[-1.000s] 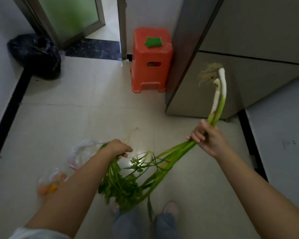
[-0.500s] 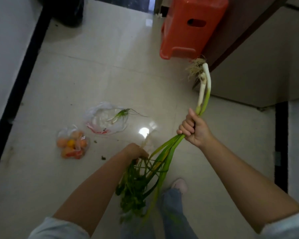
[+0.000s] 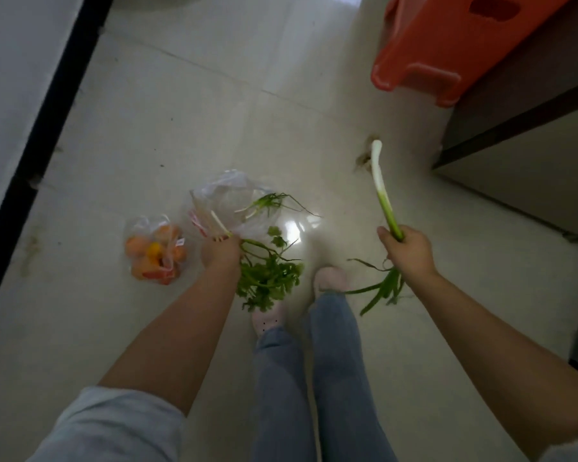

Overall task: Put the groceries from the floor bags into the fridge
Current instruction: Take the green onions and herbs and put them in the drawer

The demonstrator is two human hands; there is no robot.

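**Both arms out, both hands gripping**

I see both my forearms reaching forward and down, bare to the elbow, with pale sleeves bunched at the bottom corners of the view. My left hand (image 3: pixel 221 253) sits lower and nearer the middle, back of the hand up, fingers curled under and clamped round a bunch of leafy stems (image 3: pixel 267 278). My right hand (image 3: pixel 407 250) is raised out to the side, fist closed round a spring onion (image 3: pixel 382 191), thumb on top. The two hands are well apart.

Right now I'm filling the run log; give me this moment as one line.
left hand: grips leafy green herb bunch | right hand: grips white-and-green scallions | clear plastic bag of orange fruit: on floor
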